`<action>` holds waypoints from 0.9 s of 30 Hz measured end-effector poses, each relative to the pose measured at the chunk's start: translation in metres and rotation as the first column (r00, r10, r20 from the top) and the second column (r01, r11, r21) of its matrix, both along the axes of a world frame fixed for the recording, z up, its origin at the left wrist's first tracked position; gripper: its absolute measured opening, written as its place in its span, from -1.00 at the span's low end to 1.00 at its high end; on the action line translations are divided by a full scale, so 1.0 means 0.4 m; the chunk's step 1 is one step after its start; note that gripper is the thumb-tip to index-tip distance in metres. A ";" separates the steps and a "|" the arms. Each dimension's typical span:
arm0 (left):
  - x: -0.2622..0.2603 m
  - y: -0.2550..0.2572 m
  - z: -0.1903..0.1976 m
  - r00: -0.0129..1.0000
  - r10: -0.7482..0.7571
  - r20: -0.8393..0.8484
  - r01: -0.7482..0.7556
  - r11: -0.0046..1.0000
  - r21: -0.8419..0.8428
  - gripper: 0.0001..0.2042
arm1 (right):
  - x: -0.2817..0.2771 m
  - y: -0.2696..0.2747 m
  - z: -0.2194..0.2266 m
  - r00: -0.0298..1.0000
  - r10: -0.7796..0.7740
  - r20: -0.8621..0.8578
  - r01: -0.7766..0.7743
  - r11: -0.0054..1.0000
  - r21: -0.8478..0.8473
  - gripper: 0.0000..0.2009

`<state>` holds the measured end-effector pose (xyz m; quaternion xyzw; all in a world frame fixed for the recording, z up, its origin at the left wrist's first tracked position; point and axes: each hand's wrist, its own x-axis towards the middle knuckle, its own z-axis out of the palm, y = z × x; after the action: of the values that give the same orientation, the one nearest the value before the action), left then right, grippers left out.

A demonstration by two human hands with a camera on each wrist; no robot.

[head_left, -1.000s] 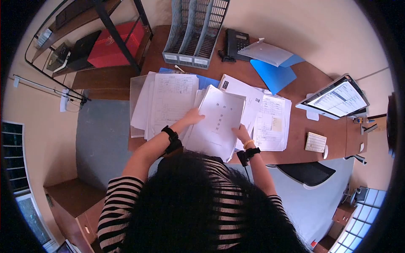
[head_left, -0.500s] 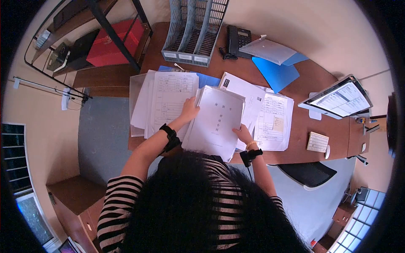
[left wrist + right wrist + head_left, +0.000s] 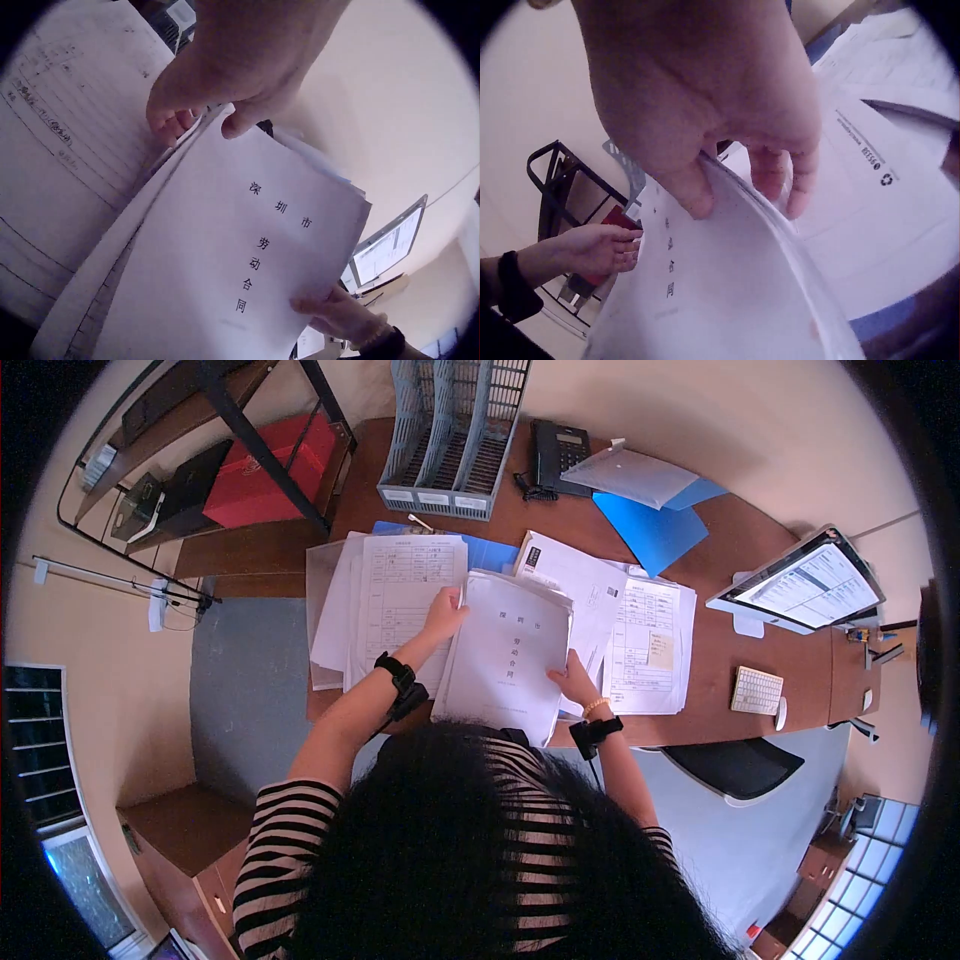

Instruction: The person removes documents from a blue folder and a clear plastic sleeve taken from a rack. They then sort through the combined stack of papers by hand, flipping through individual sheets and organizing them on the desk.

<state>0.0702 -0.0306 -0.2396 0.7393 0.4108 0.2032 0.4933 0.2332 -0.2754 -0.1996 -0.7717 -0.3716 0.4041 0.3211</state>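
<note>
Both hands hold a thick stack of contract papers (image 3: pixel 508 660), its white cover printed with Chinese characters that read Shenzhen labour contract. My left hand (image 3: pixel 443 617) pinches the upper left edge; in the left wrist view its thumb lies over the cover and its fingers are behind. At the right edge, my right hand (image 3: pixel 576 682) grips the sheets with thumb (image 3: pixel 694 196) on the cover and fingers on the back. The stack tilts up and bends a little between the hands. Left of it lies a pile of filled-in forms (image 3: pixel 400 590), partly under the stack in the head view.
A white envelope (image 3: pixel 590 585) and more forms (image 3: pixel 645 660) with a yellow note lie to the right. Behind stand a grey file rack (image 3: pixel 440 500), a telephone (image 3: pixel 560 455) and a blue folder (image 3: pixel 655 535). A monitor (image 3: pixel 800 595) and keyboard (image 3: pixel 757 691) occupy the right side.
My left hand has slid up along the stack's left edge, its thumb drawn back from the cover. The stack has shifted slightly left and down, with my right hand staying on its right edge.
</note>
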 end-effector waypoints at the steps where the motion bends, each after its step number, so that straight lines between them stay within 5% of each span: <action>1: -0.003 -0.004 0.020 1.000 -0.010 -0.013 0.010 1.000 -0.002 -0.65 | 0.004 -0.004 -0.017 0.998 0.057 0.036 -0.059 0.995 0.080 -0.62; 6: -0.007 0.024 -0.028 0.997 -0.067 0.036 0.072 0.985 -0.157 -0.64 | 0.006 -0.005 -0.002 0.985 0.158 0.071 -0.166 0.977 0.130 -0.61; 8: -0.005 0.024 -0.011 0.993 -0.050 0.111 0.090 0.916 -0.390 -0.64 | 0.003 -0.002 0.002 0.985 0.161 0.060 -0.170 0.962 0.213 -0.59; 14: -0.010 0.016 -0.006 0.976 -0.058 0.208 0.123 0.942 -0.311 -0.66 | -0.010 0.024 0.061 0.933 0.260 0.248 -0.303 0.941 0.150 -0.50; 18: -0.017 0.005 0.057 0.981 -0.088 0.170 0.148 0.915 -0.376 -0.67 | 0.003 0.024 -0.010 0.951 0.190 0.244 -0.245 0.945 0.218 -0.43; 20: -0.022 0.005 0.056 0.992 -0.071 0.109 0.105 0.929 -0.355 -0.66 | 0.009 0.024 -0.039 0.885 0.234 0.402 -0.304 0.945 0.118 -0.36; 23: -0.032 0.023 0.000 0.994 -0.100 0.036 0.105 0.972 -0.211 -0.68 | 0.001 0.029 -0.018 0.984 0.076 0.161 -0.110 0.970 0.219 -0.38; 27: -0.040 0.009 0.049 0.990 -0.115 0.077 0.127 0.977 -0.172 -0.71 | -0.006 0.021 0.012 0.996 0.038 0.079 -0.056 0.971 0.234 -0.44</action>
<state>0.0541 -0.0270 -0.2199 0.7091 0.3648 0.1600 0.5817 0.2306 -0.2669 -0.1948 -0.7334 -0.4468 0.3358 0.3871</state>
